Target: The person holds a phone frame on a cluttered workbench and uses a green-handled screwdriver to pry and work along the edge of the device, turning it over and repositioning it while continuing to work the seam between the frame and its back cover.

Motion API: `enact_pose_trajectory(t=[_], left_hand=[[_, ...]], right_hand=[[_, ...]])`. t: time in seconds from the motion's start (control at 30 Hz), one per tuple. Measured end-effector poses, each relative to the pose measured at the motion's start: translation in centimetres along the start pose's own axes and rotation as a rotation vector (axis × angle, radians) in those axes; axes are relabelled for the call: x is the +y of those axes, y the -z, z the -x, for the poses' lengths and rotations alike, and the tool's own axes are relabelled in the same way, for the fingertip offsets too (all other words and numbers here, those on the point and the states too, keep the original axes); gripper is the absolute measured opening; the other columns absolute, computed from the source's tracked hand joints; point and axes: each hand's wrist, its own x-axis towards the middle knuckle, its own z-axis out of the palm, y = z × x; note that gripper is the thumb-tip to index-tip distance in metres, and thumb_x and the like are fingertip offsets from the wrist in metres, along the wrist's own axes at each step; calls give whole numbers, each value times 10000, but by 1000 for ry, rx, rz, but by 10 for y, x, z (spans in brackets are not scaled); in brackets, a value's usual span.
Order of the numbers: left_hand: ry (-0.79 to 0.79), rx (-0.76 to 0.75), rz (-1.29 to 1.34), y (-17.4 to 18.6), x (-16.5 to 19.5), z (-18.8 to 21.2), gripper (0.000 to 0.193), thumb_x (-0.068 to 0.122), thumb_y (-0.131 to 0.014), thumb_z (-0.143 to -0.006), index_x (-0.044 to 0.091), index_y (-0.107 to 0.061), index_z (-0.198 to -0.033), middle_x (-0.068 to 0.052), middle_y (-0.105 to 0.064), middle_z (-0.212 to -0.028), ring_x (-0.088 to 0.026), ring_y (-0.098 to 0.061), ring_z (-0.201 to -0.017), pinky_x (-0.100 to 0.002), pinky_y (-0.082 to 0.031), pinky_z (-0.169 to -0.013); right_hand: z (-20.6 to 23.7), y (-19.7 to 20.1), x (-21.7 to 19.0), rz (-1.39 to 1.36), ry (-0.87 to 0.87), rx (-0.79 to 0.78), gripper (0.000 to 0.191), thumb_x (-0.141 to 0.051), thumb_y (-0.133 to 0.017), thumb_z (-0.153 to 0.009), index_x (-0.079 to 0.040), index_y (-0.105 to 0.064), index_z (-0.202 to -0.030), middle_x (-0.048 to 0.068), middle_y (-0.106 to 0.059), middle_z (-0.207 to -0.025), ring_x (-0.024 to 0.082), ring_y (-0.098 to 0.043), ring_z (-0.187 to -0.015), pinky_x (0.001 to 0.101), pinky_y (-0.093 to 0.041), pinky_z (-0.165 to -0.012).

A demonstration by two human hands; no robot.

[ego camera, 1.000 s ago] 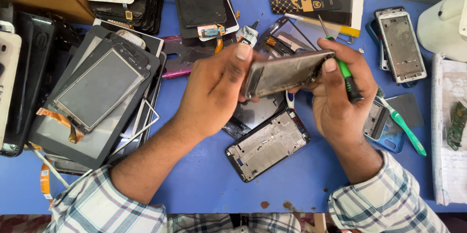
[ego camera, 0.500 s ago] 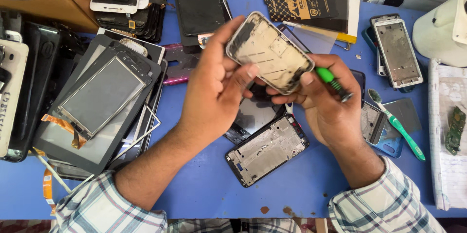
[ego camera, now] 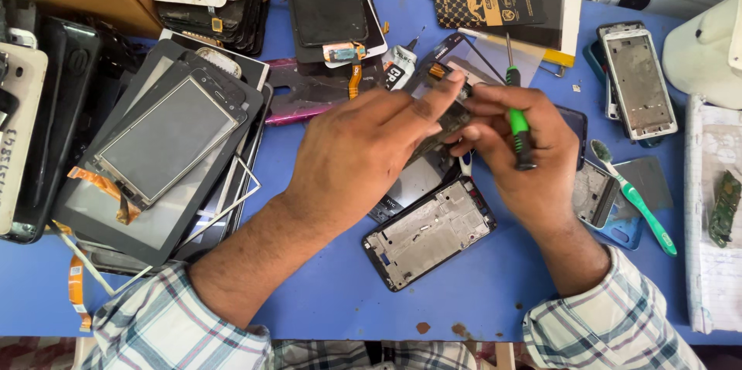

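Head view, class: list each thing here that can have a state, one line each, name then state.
left hand: gripping the phone part, fingers on top.
right hand: holding the screwdriver and the phone part.
phone part: held above the table, mostly hidden.
screwdriver: upright in the right hand.
phone frame: lying flat, open, empty.
toothbrush: lying loose on the table.

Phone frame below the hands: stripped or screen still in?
Stripped. The phone frame lies flat on the blue table, bare metal chassis exposed, no screen fitted.
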Motion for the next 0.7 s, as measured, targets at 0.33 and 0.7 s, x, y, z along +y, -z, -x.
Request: enact_pose_trajectory(t=[0.33, 0.7], left_hand=[[99, -41, 151, -2, -8, 0, 486, 217, -777, -931, 100, -601, -1369, -83, -686, -995, -282, -665, -899, -417, -550, -756], [41, -88, 36, -6, -7, 0, 412, 81, -721, -926, 132, -666, -1332, -37, -636, -906, -231, -618, -867, -392, -544, -732]], right_hand=[[-6, 2, 8, -101, -71, 63, 113, 85, -628, -1050, 39, -570, -1137, 158, -709, -987, 216, -765, -895, 339, -689, -813], [0, 12, 7, -110, 74, 184, 318, -280, -457, -1239, -14, -453, -1413, 181, -709, -1070, 137, -657, -726, 245, -564, -635]])
